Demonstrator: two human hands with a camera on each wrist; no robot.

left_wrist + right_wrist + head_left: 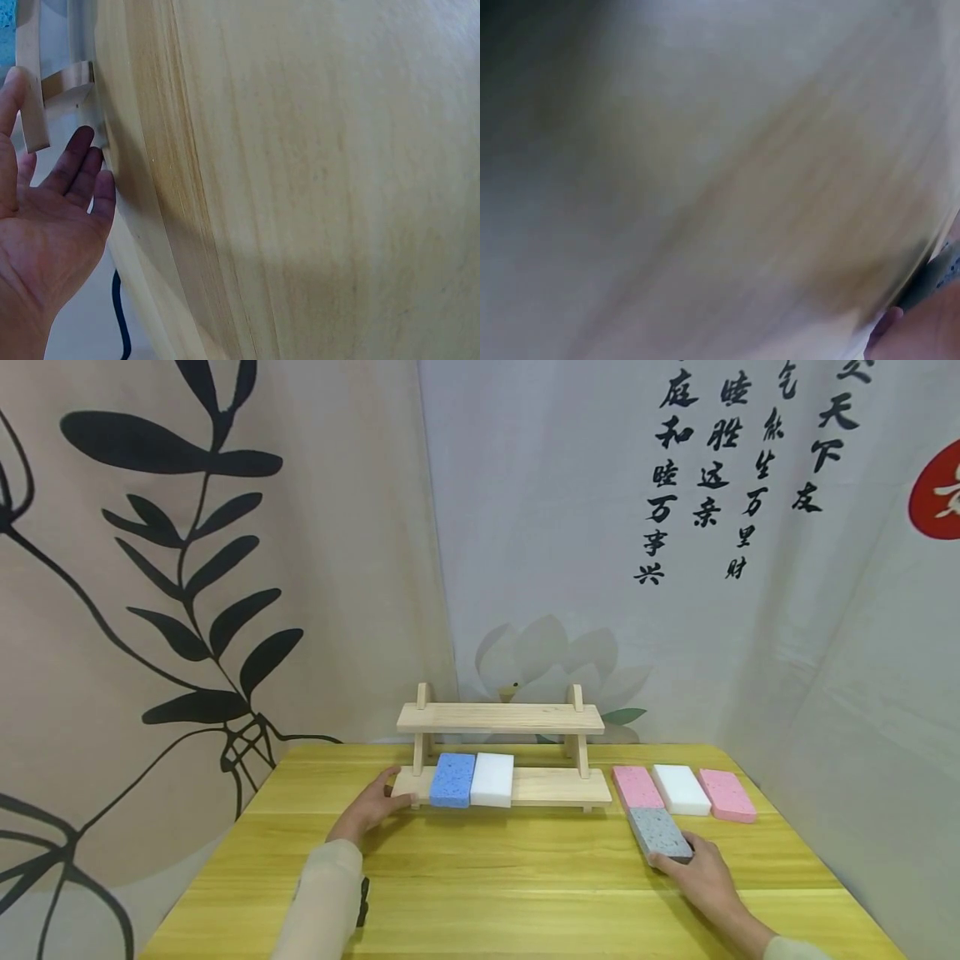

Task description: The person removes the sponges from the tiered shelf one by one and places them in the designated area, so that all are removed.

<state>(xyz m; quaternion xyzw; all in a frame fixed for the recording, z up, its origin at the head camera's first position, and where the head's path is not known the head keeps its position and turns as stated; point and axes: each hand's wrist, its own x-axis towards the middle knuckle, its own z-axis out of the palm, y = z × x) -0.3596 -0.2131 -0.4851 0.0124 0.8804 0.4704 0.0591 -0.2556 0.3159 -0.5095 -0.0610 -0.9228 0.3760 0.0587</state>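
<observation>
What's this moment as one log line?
left hand: at left end of two-tier wooden shelf | right hand: grips gray sponge | lower tier: blue sponge, white sponge

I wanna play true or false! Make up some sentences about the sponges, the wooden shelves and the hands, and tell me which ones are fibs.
1. The right hand holds the gray sponge. True.
2. The left hand is at the left end of the lower shelf. True.
3. The blue sponge is on the upper shelf. False: it is on the lower shelf.
4. On the table, a white sponge lies between a pink sponge and another pink sponge. True.
5. Four pink sponges are in the head view. False: there are two.
6. The sponge right next to the blue sponge is green. False: it is a white one.
</observation>
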